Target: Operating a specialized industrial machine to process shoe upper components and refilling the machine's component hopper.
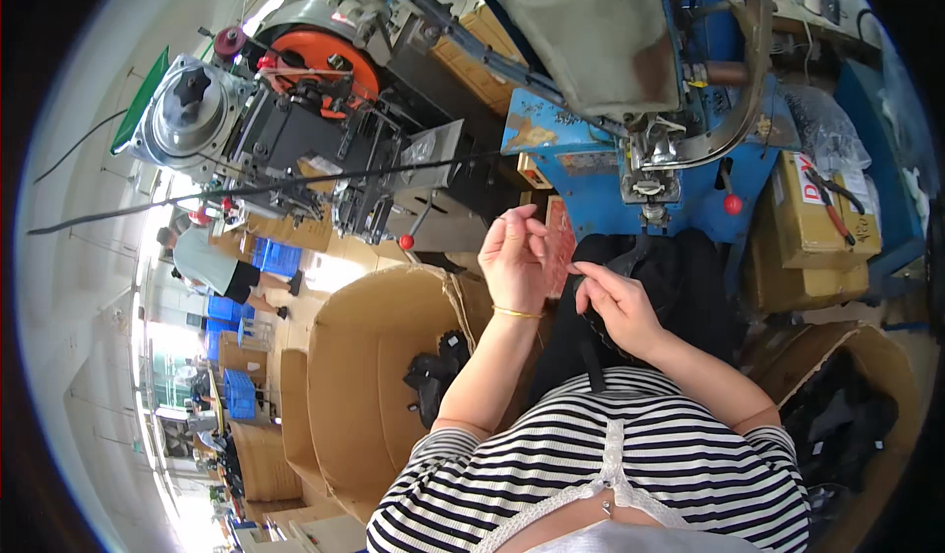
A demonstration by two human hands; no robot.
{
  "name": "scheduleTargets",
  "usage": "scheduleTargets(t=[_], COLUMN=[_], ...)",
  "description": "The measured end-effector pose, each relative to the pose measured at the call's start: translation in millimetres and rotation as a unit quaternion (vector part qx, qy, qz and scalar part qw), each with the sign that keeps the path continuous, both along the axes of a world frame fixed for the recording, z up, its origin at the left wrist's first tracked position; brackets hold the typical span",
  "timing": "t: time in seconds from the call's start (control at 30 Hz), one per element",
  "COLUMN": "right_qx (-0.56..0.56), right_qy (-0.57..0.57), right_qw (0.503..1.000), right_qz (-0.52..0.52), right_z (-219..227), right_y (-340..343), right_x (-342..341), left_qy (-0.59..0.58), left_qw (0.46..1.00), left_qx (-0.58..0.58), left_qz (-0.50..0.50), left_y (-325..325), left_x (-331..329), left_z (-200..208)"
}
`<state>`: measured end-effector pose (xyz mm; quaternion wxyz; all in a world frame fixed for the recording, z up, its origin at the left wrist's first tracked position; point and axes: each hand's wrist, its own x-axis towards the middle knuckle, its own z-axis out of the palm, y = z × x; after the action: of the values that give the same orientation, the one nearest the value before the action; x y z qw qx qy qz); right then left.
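Observation:
My left hand (514,258), with a gold bangle at its wrist, is raised in front of the blue machine (581,184). Its fingers are curled toward the thumb; whatever they may pinch is too small to make out. To its right and slightly nearer, my right hand (622,309) has thumb and forefinger pressed together, and what sits between the tips cannot be told. Black fabric (679,276) lies over my lap, beside and behind the right hand, reaching up to the machine's metal head (652,184). A dark strap (593,361) hangs below the right hand.
Open cardboard boxes with black pieces stand at left (369,356) and right (837,366). Pliers (832,204) rest on a closed carton (827,243). Another machine with an orange wheel (320,61) stands at left. A person (212,263) bends over beyond it, near blue crates (276,258).

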<state>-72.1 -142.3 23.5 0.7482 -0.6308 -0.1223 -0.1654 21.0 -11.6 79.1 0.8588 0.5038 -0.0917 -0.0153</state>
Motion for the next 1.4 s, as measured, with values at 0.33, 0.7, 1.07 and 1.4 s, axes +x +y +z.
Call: scheduleTargets(t=[0.33, 0.7, 1.07, 1.4], right_qx=[0.069, 0.125, 0.000, -0.049], right_qy=[-0.232, -0.183, -0.234, -0.234], right_qw=[0.944, 0.952, 0.913, 0.889], right_qz=[-0.225, -0.211, -0.334, -0.391], right_z=[99, 102, 158, 199], right_y=[12, 23, 25, 23], right_x=[142, 239, 259, 244], left_qy=[-0.034, -0.147, -0.129, -0.134], left_qw=[0.925, 0.826, 0.841, 0.829], left_qx=[0.377, 0.510, 0.490, 0.510], left_qz=[-0.003, -0.189, -0.190, -0.185], left_y=[-10, -2, 2, 9], left_x=[-6, -32, -29, -29], left_z=[-32, -115, -130, -123])
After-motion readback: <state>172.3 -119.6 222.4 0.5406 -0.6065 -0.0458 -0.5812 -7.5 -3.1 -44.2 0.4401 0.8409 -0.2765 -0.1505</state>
